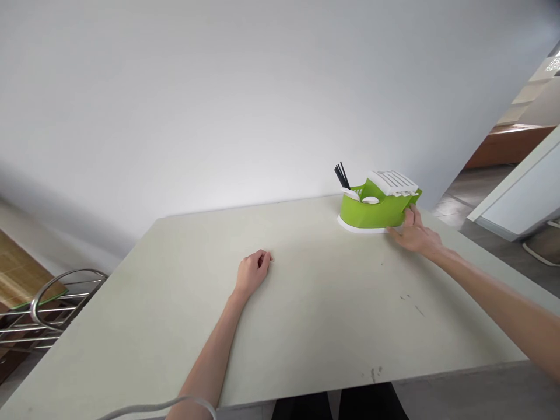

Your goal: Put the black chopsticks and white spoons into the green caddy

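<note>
A green utensil holder (371, 214) with a white base and a white slotted top stands upright at the far right of the table, by the wall. Black chopsticks (342, 175) stick up from its left end, and white spoons (350, 193) rest beside them. My right hand (413, 232) grips the near right corner of the holder, thumb low by the base and fingers against the side; some fingertips are hidden. My left hand (254, 271) rests on the tabletop, loosely curled, with nothing visible in it, well apart from the holder.
The pale table (184, 315) meets a white wall (245, 105) at the back. Left of it stands a metal rack (65, 297) near a bamboo board (26, 271). A grey cable (161, 403) crosses my left forearm. A white cabinet (520, 181) stands to the right.
</note>
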The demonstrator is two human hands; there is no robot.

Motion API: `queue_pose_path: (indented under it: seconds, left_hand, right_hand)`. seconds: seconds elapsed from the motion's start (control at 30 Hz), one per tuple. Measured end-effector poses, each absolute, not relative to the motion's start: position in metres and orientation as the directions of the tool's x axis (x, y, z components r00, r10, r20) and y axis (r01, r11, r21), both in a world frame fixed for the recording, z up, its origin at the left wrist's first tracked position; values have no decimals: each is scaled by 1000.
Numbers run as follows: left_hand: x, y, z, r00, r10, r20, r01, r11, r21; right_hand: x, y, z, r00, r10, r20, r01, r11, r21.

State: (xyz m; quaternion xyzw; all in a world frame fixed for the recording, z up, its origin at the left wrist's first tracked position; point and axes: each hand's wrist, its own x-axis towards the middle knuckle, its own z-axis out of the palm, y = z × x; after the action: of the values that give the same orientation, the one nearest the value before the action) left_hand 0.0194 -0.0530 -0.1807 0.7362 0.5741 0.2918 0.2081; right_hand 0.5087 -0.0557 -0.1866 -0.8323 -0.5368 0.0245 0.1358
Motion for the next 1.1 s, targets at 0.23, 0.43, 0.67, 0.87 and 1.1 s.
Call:
queue_pose_path:
  seconds: [0.23,0.43,0.67,0.87,1.1]
  left_hand:
    - [20,-53,-179,177,966,190,728,-258,635]
    - [19,-56,-176,181,967,180,755,-254,605]
    - [18,-60,-174,211,962,173,781,-272,562]
    - [24,-61,-174,246,949,195,811,-312,495]
    - [26,-64,-176,287,930,229,818,-362,447]
  right_hand:
    - [462,-96,-206,432,890,143,852,-351,-388]
    - [402,-114,-231,153,933,327,833,56,-550]
    - [345,-92,-231,-68,957,281,788,224,-573]
    - [339,-85,-232,-151,939,308,829,290,-478]
    - [344,-91,-234,-127,941,315,806,282,-520]
